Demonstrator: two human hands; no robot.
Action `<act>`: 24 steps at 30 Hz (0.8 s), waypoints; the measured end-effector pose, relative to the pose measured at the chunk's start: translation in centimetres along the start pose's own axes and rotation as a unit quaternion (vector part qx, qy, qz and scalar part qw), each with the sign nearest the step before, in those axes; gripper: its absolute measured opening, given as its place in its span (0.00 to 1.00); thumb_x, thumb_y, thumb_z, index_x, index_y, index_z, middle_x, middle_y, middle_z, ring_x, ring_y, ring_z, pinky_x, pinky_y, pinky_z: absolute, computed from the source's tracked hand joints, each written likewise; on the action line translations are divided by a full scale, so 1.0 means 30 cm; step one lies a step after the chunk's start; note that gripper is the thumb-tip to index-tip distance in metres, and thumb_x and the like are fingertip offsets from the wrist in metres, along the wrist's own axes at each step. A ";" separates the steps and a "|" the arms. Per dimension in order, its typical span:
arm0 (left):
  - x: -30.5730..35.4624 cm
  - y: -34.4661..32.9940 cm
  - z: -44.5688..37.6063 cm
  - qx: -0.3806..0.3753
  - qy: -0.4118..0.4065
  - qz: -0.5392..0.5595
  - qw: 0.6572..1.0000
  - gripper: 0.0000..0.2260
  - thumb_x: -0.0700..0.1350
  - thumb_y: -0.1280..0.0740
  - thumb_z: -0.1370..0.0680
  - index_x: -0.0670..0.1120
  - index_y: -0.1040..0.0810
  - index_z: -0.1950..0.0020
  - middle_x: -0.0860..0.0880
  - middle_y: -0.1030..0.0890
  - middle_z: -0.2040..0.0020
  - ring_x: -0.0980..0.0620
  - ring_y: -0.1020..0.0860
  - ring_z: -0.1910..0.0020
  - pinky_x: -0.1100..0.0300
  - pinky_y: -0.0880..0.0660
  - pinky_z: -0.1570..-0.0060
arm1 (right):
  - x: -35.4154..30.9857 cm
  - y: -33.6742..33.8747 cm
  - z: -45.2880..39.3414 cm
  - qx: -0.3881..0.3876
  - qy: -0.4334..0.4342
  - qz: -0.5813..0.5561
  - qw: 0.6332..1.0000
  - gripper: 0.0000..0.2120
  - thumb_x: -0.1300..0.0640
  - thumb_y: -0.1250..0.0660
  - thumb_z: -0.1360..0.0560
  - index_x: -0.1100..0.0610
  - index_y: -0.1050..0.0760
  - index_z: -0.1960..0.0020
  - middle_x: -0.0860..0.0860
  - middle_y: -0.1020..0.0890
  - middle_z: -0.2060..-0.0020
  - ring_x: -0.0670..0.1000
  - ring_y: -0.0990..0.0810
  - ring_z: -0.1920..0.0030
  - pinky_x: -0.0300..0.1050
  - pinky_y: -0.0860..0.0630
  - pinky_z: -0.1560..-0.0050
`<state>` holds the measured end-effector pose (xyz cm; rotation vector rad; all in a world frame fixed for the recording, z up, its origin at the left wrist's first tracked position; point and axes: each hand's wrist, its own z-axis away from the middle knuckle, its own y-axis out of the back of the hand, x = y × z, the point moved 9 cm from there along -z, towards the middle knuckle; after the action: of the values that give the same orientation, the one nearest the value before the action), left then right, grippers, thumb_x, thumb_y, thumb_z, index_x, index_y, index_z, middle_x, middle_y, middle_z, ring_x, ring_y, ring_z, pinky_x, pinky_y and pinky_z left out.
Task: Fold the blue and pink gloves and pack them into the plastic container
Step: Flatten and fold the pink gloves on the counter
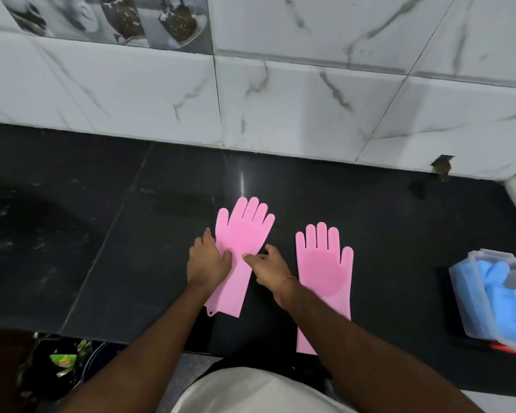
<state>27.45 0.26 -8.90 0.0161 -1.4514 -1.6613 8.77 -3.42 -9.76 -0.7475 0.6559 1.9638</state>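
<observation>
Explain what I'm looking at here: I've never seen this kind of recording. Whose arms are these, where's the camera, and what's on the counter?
There is no machine: a person wears a camera on the head, looking down at their own arms. On the black counter lie two flat pink gloves. The left hand and right hand both rest on the left pink glove, apparently about to fold it. The right pink glove lies untouched. At the right edge, a clear plastic container already holds the blue gloves.

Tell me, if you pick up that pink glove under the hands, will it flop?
Probably yes: the pink glove lies thin and flat on the black counter, so it likely droops when lifted. It looks rubbery, so it may grip rather than slide. Being flat, it should not roll.
</observation>
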 end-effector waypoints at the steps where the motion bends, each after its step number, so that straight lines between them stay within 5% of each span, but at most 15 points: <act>1: 0.000 -0.002 -0.006 -0.006 0.010 0.041 0.999 0.29 0.52 0.30 0.18 0.41 0.30 0.21 0.40 0.20 0.30 0.38 0.21 0.30 0.42 0.21 0.32 | 0.007 -0.008 0.003 -0.010 -0.026 -0.051 0.998 0.44 0.48 0.27 0.21 0.55 0.48 0.14 0.54 0.24 0.26 0.56 0.22 0.32 0.56 0.24 0.29; 3: 0.010 -0.016 -0.017 -0.039 0.022 0.092 0.995 0.20 0.51 0.29 0.18 0.43 0.23 0.30 0.45 0.16 0.40 0.41 0.17 0.38 0.50 0.20 0.43 | 0.015 -0.029 0.017 -0.043 -0.065 -0.146 0.986 0.43 0.52 0.26 0.20 0.55 0.48 0.15 0.56 0.23 0.27 0.56 0.19 0.38 0.57 0.24 0.30; 7: 0.075 -0.066 -0.009 -0.128 -0.007 0.172 0.977 0.07 0.50 0.30 0.18 0.49 0.15 0.47 0.53 0.13 0.53 0.46 0.14 0.47 0.55 0.23 0.57 | 0.005 -0.050 0.039 -0.079 -0.068 -0.163 0.981 0.20 0.50 0.26 0.21 0.53 0.23 0.30 0.53 0.17 0.37 0.54 0.19 0.40 0.56 0.20 0.35; 11: 0.158 -0.074 0.053 -0.164 -0.046 0.310 0.936 0.09 0.45 0.31 0.16 0.58 0.15 0.40 0.56 0.11 0.49 0.56 0.13 0.46 0.61 0.21 0.53 | -0.013 0.017 0.054 -0.023 -0.026 -0.137 0.990 0.16 0.45 0.25 0.22 0.48 0.22 0.37 0.45 0.18 0.43 0.47 0.22 0.45 0.54 0.23 0.42; 17: 0.335 -0.150 0.162 -0.194 -0.080 0.455 0.866 0.19 0.38 0.30 0.16 0.52 0.23 0.27 0.49 0.12 0.37 0.47 0.12 0.40 0.56 0.14 0.49 | -0.020 0.258 0.090 0.088 0.086 -0.141 0.982 0.21 0.50 0.23 0.23 0.53 0.27 0.35 0.53 0.18 0.39 0.56 0.16 0.41 0.60 0.16 0.40; 21: 0.511 -0.230 0.235 -0.216 -0.121 0.453 0.857 0.31 0.40 0.27 0.20 0.63 0.33 0.24 0.56 0.20 0.32 0.56 0.16 0.36 0.60 0.15 0.48 | 0.003 0.466 0.141 0.137 0.125 -0.124 0.975 0.24 0.56 0.25 0.21 0.45 0.29 0.30 0.48 0.19 0.37 0.51 0.18 0.41 0.52 0.13 0.49; 24: 0.630 -0.320 0.289 -0.231 -0.163 0.427 0.859 0.35 0.34 0.31 0.18 0.65 0.38 0.21 0.54 0.25 0.26 0.54 0.22 0.28 0.61 0.17 0.41 | 0.048 0.630 0.180 0.166 0.144 -0.122 0.968 0.25 0.58 0.26 0.21 0.50 0.27 0.26 0.48 0.18 0.36 0.54 0.18 0.38 0.60 0.15 0.41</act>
<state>5.81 -5.47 -3.99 -1.0720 -0.9947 -1.2189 -9.75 -7.33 -4.35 -0.8637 0.9902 1.4856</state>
